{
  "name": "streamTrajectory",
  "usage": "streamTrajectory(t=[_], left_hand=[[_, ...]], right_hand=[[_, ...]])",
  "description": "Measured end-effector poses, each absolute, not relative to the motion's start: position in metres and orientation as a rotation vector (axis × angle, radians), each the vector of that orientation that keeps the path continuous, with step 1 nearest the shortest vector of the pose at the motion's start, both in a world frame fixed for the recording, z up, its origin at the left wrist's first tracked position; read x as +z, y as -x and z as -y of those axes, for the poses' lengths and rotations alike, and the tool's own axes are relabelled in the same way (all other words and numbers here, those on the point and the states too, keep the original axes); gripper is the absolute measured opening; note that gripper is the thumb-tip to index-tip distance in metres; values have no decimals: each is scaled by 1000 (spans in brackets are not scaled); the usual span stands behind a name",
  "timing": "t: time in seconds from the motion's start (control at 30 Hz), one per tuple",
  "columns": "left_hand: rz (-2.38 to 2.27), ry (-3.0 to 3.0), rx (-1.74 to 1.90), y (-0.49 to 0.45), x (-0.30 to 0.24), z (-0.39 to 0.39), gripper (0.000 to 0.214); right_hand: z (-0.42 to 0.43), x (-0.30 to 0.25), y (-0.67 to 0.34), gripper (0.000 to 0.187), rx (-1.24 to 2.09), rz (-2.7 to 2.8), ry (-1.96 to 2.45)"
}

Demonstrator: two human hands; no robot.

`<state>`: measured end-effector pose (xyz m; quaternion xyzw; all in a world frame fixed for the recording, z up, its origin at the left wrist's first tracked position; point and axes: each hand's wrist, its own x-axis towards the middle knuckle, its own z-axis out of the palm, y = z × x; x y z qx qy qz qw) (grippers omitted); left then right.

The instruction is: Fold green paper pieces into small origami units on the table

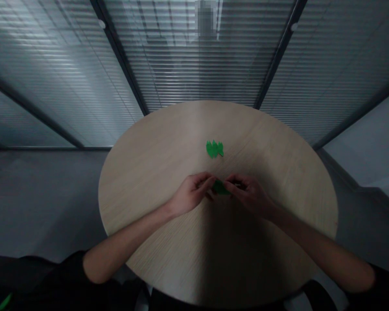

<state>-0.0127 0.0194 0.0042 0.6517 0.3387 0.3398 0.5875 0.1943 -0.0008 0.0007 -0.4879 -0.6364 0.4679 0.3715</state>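
Between my two hands is a small dark green piece (221, 187), flat and perhaps paper or felt; its exact kind does not show. My left hand (194, 190) pinches its left end between thumb and fingers. At the right end, my right hand (248, 192) pinches it the same way, fingers curled. Both hands are just above the table, near its middle. Beyond them lies a bright green cluster of leaf-shaped pieces (215, 149), side by side with pointed tips, touched by neither hand.
A round light-wood table (142, 172) stands in front of me, my shadow falling on its near part. Behind it rise glass partitions with blinds (194, 77) and dark frames. Grey floor (52, 194) shows at the left. Something green (3, 302) appears at the lower left corner.
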Motion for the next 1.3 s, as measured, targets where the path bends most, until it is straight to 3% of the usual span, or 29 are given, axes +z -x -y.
streamTrajectory(t=[0.67,1.03,1.3], left_hand=[[-934,-1668,820,12,-2,-20,27],[-893,-1565,797,11,4,-19,27],[-907,-1500,801,11,2,-21,29]], right_hand=[[3,1,-192,22,1022,1759,1186],[3,1,-193,31,1288,1623,1210],[-2,4,-196,29,1295,1658,1276]])
